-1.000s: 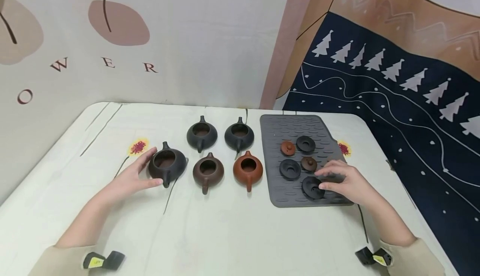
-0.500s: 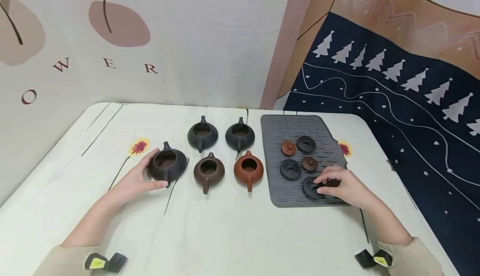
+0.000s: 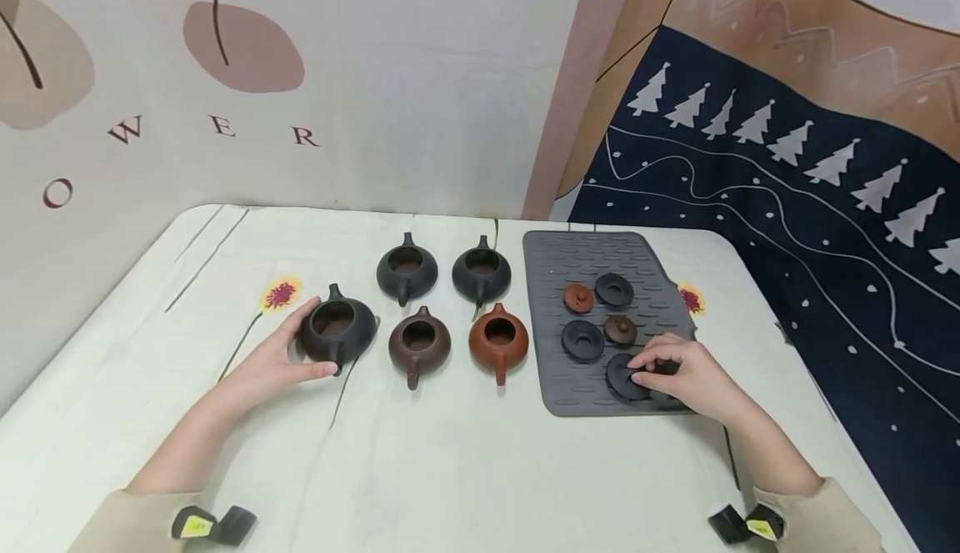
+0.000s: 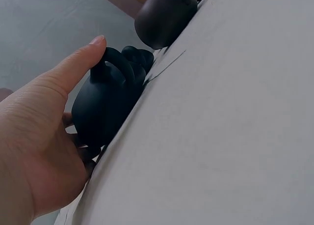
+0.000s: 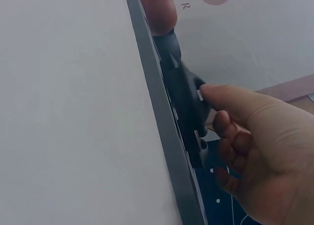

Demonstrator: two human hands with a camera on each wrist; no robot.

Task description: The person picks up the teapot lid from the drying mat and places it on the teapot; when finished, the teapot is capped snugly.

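My left hand [image 3: 272,363] holds a lidless black teapot [image 3: 362,334] at the left end of the group. In the left wrist view, the thumb lies against the teapot's handle [image 4: 117,61] and the other fingers go round its far side, partly hidden. At the right, my right hand [image 3: 688,374] pinches the knob of a black teapot lid [image 3: 621,379] that rests on a grey mat [image 3: 581,394]. In the right wrist view, the thumb touches the knob of that dark lid [image 5: 182,95], which lies close to the mat.
Two black teapots [image 3: 407,282] stand behind a brown teapot [image 3: 431,357] and a reddish teapot [image 3: 487,357], all lidless. Also on the mat are black lids [image 3: 582,357], a reddish lid [image 3: 577,297] and a brown lid [image 3: 620,330]. A patterned cloth [image 3: 675,194] hangs behind.
My right fingers have drawn in from the lid's edge to its knob. The left thumb has shifted slightly right onto the teapot's handle. The teapots and lids stay in place.
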